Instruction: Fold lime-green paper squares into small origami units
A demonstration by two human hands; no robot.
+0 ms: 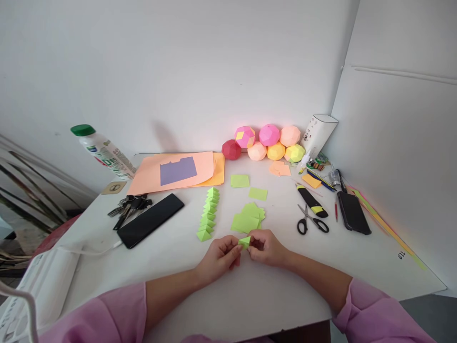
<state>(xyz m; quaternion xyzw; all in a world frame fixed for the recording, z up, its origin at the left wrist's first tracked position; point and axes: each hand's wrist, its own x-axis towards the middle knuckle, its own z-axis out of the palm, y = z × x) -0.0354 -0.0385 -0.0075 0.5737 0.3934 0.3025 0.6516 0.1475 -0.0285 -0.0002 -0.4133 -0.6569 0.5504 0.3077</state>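
Between my two hands, near the front of the white table, is a small folded green paper piece (pixel 244 242). My left hand (pixel 222 257) pinches its left side, and my right hand (pixel 266 247) pinches its right side. Just beyond the hands lies a loose pile of green paper pieces (pixel 247 219). Two flat green slips (pixel 240 181) rest farther back. To the left, a row of folded green paper units (pixel 208 214) runs away from me, each standing close against another.
Faceted paper balls (pixel 269 135) are stacked at the wall. Scissors (pixel 312 221), a box cutter (pixel 312 201) and a dark phone (pixel 353 213) lie right. A black phone (pixel 150 220), keys (pixel 130 207), orange sheets (pixel 146 174) and a white bottle (pixel 107 155) are left.
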